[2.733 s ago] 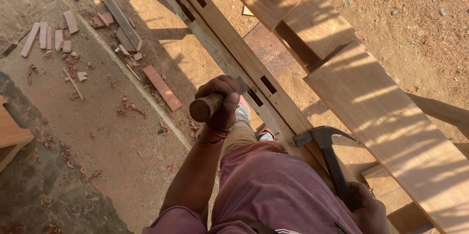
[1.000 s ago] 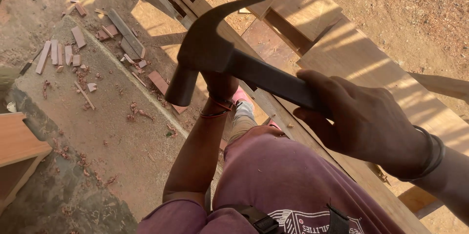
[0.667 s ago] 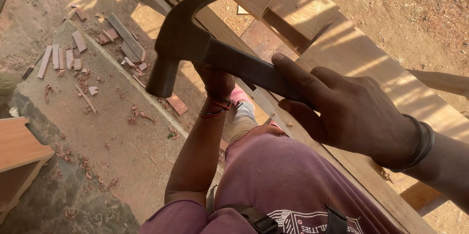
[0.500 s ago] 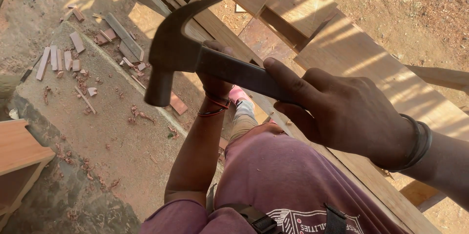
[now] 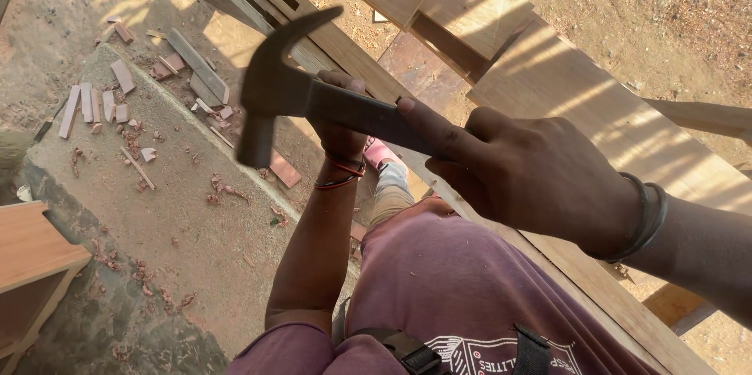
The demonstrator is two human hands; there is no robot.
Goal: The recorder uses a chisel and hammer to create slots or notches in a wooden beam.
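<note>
My right hand (image 5: 533, 179) grips the dark handle of a claw hammer (image 5: 266, 101), held raised close to the camera; its head is motion-blurred. My left hand (image 5: 341, 140) sits lower, behind the hammer handle, closed in a fist, with red and dark bands at the wrist. The hammer hides what the fist holds; an earlier frame showed a round wooden tool handle in it. The fist is over a long wooden frame (image 5: 345, 42) of parallel boards that runs diagonally across the ground. I sit with my maroon-clad thigh (image 5: 439, 281) beside it.
Wide planks (image 5: 564, 85) lie on the right of the frame. Several short wood offcuts (image 5: 86, 101) and shavings are scattered on a concrete slab (image 5: 157, 218) at left. A wooden box corner (image 5: 31, 250) sits at the left edge. My shoe (image 5: 384, 154) rests by the frame.
The hammer rose from beside my thigh to in front of the camera. Over the last second its head has drifted left and slightly down. The left fist has stayed in place.
</note>
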